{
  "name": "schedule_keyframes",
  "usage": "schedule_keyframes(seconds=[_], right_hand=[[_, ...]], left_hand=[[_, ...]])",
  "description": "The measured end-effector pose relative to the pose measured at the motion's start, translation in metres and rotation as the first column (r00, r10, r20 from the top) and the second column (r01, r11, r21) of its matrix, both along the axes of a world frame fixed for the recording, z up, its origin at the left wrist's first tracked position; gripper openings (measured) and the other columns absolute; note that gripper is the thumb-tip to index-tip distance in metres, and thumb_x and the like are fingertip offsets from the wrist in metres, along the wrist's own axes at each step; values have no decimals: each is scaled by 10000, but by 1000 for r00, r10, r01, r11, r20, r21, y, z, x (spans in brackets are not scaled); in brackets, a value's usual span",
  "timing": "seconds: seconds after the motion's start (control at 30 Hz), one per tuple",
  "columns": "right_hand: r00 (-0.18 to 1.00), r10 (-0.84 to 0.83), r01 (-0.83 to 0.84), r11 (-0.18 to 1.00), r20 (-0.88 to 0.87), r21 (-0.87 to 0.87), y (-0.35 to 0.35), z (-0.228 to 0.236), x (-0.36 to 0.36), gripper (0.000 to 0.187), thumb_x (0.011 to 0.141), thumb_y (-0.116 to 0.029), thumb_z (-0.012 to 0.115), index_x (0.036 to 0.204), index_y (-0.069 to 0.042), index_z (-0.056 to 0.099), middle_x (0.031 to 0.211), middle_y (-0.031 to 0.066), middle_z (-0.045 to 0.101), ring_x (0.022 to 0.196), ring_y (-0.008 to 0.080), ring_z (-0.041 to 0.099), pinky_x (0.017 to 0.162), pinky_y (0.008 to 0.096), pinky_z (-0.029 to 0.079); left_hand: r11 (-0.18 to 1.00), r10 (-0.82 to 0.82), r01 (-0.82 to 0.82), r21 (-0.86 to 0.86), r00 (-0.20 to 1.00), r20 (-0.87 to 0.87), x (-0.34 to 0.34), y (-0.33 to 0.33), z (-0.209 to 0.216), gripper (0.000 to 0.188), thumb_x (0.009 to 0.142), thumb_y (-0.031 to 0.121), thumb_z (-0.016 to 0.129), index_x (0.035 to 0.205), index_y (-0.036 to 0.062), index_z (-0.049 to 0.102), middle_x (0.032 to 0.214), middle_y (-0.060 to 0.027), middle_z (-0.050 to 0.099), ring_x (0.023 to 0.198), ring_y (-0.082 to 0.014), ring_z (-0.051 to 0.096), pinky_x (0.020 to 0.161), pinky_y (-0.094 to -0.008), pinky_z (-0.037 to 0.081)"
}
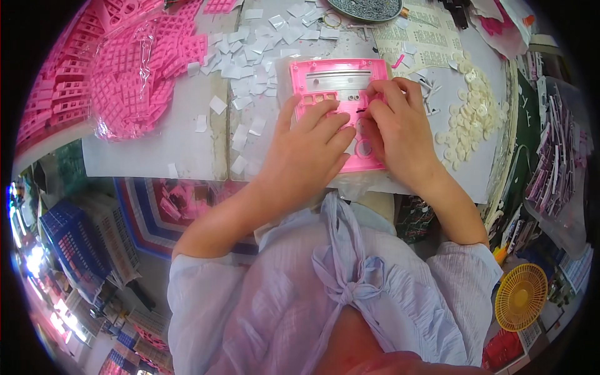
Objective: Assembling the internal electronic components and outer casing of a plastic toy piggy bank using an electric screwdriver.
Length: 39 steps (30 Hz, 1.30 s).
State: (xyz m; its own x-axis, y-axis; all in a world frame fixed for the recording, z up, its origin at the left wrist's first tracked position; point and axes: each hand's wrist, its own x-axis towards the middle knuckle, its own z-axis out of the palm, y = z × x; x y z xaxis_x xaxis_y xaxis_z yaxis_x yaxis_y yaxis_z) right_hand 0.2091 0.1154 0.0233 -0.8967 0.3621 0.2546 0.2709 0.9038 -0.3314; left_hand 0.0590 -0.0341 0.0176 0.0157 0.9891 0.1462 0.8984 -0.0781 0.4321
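A pink plastic casing panel (369, 164) lies on the table before me, with a silver strip across its upper part and several square and round openings below. My left hand (312, 137) rests over its left side, fingers spread and lying flat on it. At the right side my right hand (394, 119) has its thumb and forefinger pinched together around a small black part (360, 111), held against the panel. The exact kind of that part cannot be made out. Clear plastic film shows under the panel's edges.
White paper squares (250, 56) lie scattered to the left. Pink grid-shaped pieces (134, 81) fill a clear bag at far left. Round cream-coloured discs (472, 112) are heaped at right, beside small white pins (431, 94). A dish of small metal bits (365, 9) stands at the back.
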Motion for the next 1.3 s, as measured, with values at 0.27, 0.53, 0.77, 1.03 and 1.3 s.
schedule_keyframes(seconds=[0.27,0.53,0.77,1.03,1.3], right_hand=[[994,-108,107,991,-14,-84,-5,-5,0,188,753,-43,742,911,-15,644,1175,112,594,1103,378,504,898,472,471],[995,-98,97,985,4,-143,0,-8,1,194,767,-88,762,898,-29,631,1158,109,591,1107,364,497,934,467,448],[977,-99,66,983,-188,-172,12,11,1,318,756,-91,805,1000,-41,606,1139,139,593,1109,339,525,941,429,450],[617,-258,397,918,-743,11,205,73,80,301,924,-52,665,1192,36,558,1142,204,639,1016,311,632,890,415,508],[816,-102,-433,545,-569,-718,123,102,-9,494,902,-219,683,1293,30,513,753,126,652,604,204,621,598,304,501]], left_hand=[[999,-26,27,-22,999,25,-6,3,8,387,829,225,733,1192,112,660,1246,-57,625,1303,-253,513,1151,-564,275],[993,-119,114,39,969,215,-38,40,13,253,828,190,728,1048,69,697,1005,-106,681,1040,-309,640,920,-427,487],[947,183,-173,271,983,-12,-92,184,-13,208,878,239,636,932,58,722,880,-148,716,821,-345,673,745,-501,504],[974,87,-26,227,961,-262,-92,249,-33,214,843,236,595,799,96,751,876,-153,729,909,-322,685,823,-537,445],[996,-46,22,90,962,270,-73,182,5,212,873,249,637,835,62,729,840,-148,714,777,-337,677,748,-488,491]])
